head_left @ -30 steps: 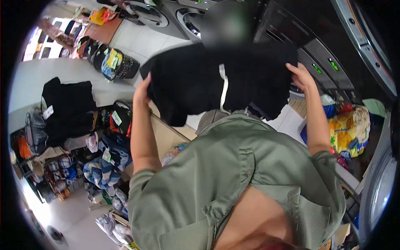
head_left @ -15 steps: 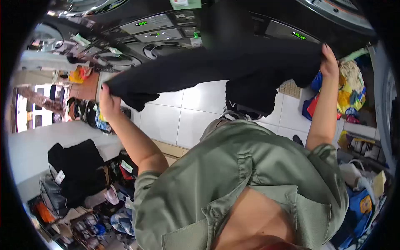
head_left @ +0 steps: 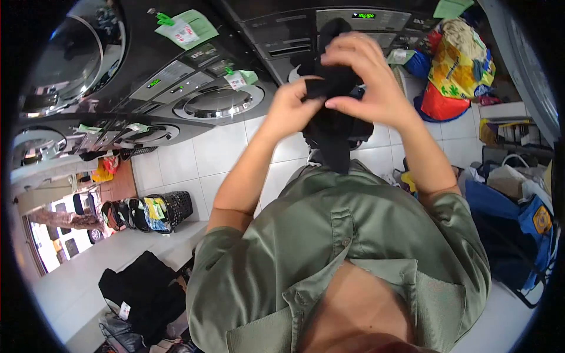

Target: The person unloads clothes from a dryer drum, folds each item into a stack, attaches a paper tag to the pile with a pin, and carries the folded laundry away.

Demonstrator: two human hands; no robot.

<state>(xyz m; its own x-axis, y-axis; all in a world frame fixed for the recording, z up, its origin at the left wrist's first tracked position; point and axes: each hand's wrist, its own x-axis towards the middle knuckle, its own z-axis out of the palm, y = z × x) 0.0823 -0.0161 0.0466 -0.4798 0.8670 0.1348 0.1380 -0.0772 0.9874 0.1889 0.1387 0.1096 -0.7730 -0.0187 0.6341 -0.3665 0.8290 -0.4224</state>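
Note:
A black garment, its exact kind not clear, is bunched up in front of my chest, and its lower end hangs down toward my shirt. My left hand is closed on the near left side of this cloth, thumb and fingers pinched together. Just right of it, my right hand curves around the upper part of the bundle, its thumb wide apart from the fingers and no firm grip visible. More dark cloth shows below the hands, in front of my body; what it rests on is hidden.
Black front-loading machines with green displays and paper tags line the far side. A filled red-and-yellow bag stands at right, near a blue bag. At left are a black laundry basket and a counter with black clothes.
My hands have come together from a wide spread. The black garment, stretched out between them before, is now gathered up. My view has turned, showing more machines at left.

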